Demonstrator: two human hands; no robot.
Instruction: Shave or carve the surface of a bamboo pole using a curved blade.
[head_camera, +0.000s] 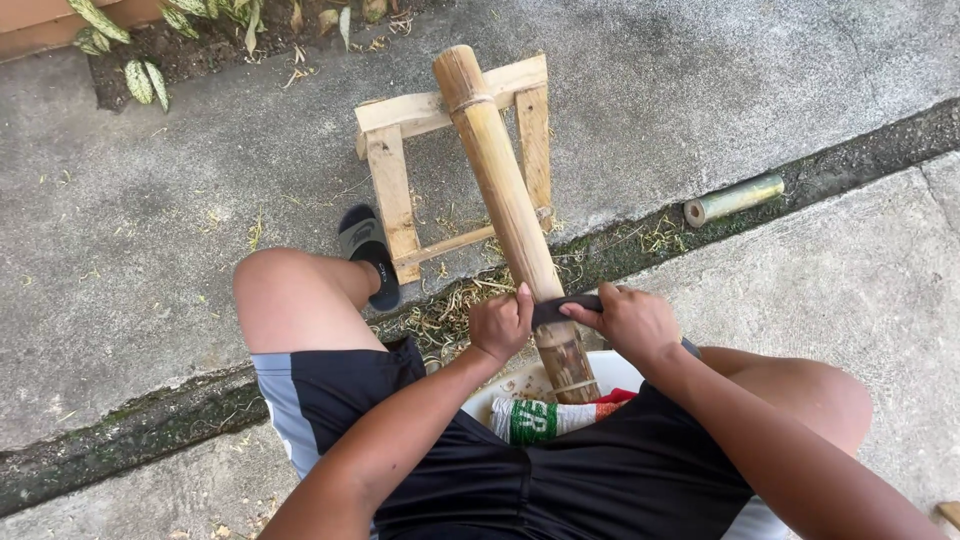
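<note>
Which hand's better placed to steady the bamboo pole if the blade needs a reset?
Left, probably. The left hand grips one end of the dark blade right against the bamboo pole. The right hand holds the other end slightly further out.

A small wooden stand (400, 180) is standing on the gray concrete ground (150, 230) in front of me. A short green bamboo piece (733, 199) is lying off to the side by a mossy crack (850, 150). My black sandal (368, 250) is resting near the stand. Green spotted leaves (140, 80) are growing in the dirt. Dry shavings (450, 310) are lying around.
</note>
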